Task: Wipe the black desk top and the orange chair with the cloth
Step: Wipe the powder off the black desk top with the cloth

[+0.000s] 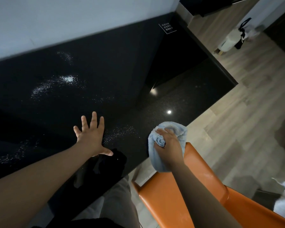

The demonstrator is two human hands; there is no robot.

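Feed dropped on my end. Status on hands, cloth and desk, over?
Left hand open, spread over desk top. Right hand grips cloth at desk edge, by the chair. Dark item near left thumb, unclear what.

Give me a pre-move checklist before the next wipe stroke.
1. Grip: right hand holds the cloth bunched. ok
2. Contact with black desk top: cloth sits at the near edge; cannot tell
3. Stroke path free: left hand lies flat on the desk beside the cloth. not ok
4. Desk done: pale speckled patches show. not ok
5. Reach to orange chair: just under the right arm. ok
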